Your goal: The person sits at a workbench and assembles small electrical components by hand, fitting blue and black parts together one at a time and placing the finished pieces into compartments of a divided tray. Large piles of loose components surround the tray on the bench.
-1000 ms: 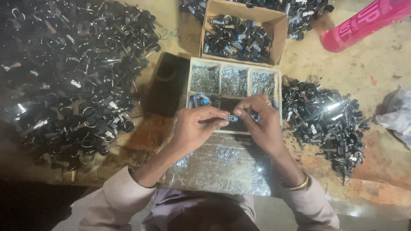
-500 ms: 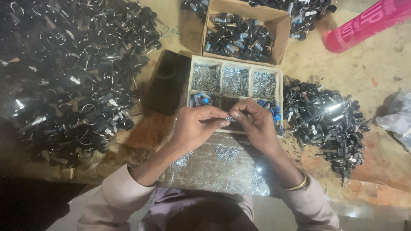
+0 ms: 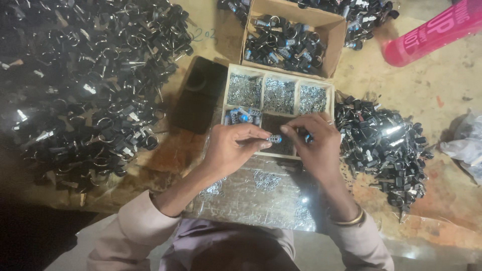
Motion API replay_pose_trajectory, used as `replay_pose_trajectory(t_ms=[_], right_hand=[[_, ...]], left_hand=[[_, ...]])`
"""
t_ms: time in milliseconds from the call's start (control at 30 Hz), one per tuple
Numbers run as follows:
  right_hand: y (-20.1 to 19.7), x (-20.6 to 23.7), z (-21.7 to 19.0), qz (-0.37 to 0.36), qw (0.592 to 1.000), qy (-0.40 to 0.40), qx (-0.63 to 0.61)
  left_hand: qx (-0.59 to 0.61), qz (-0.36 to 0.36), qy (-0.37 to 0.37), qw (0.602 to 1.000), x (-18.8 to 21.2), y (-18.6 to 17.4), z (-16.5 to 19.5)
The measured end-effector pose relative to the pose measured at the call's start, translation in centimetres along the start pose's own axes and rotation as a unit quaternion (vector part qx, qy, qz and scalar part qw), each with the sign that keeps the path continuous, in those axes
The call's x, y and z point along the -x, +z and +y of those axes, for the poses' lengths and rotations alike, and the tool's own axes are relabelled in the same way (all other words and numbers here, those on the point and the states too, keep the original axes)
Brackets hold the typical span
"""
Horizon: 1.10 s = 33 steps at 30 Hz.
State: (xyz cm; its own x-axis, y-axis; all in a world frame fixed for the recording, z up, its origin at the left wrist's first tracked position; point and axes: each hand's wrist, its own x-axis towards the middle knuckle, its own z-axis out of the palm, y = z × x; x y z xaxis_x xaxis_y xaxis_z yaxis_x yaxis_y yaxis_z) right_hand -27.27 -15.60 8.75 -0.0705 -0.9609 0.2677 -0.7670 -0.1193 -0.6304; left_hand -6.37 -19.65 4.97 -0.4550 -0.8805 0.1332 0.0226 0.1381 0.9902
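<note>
Head view, left hand (image 3: 232, 150), right hand (image 3: 314, 145), fingers pinching small cylinder (image 3: 274, 138)

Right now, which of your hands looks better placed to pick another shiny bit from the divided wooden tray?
Probably the right hand: it lies over the divided tray, by the silver pieces. The left hand sits off its near edge, pinching the small metal part.

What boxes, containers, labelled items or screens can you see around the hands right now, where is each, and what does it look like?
Cardboard box: top centre, brown, open, full of dark metal parts.
Divided tray: below that box, pale wood, compartments of small silvery parts.
Pink bottle: top right, lying down, white lettering.
Black phone: left of the tray, flat, screen dark.
Plastic bag: right edge, whitish, crumpled.
</note>
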Motion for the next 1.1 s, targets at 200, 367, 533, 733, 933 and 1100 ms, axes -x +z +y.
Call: replay_pose_trajectory(t_ms=[200, 367, 533, 733, 933, 1100], right_hand=[[0.7, 0.8, 1.8, -0.131, 0.932, 0.156, -0.299], [1.5, 1.1, 2.4, -0.14, 0.933, 0.071, -0.325], [1.6, 1.3, 2.2, -0.141, 0.923, 0.101, -0.343], [1.3, 0.7, 1.8, -0.142, 0.948, 0.048, -0.282], [0.0, -0.1, 1.6, -0.156, 0.968, -0.06, -0.186], [0.1, 0.0, 1.2, -0.134, 0.971, -0.103, -0.169]], left_hand=[[0.015, -0.004, -0.01, 1.0, 0.0, 0.0, 0.0], [0.012, -0.004, -0.01, 1.0, -0.1, 0.0, 0.1], [-0.006, -0.006, -0.007, 1.0, -0.1, -0.1, 0.4], [-0.015, -0.002, 0.003, 1.0, -0.1, -0.1, 0.6], [0.02, -0.01, -0.023, 0.999, 0.0, 0.0, 0.2], [0.057, -0.014, -0.033, 0.998, 0.0, -0.2, -0.1]])
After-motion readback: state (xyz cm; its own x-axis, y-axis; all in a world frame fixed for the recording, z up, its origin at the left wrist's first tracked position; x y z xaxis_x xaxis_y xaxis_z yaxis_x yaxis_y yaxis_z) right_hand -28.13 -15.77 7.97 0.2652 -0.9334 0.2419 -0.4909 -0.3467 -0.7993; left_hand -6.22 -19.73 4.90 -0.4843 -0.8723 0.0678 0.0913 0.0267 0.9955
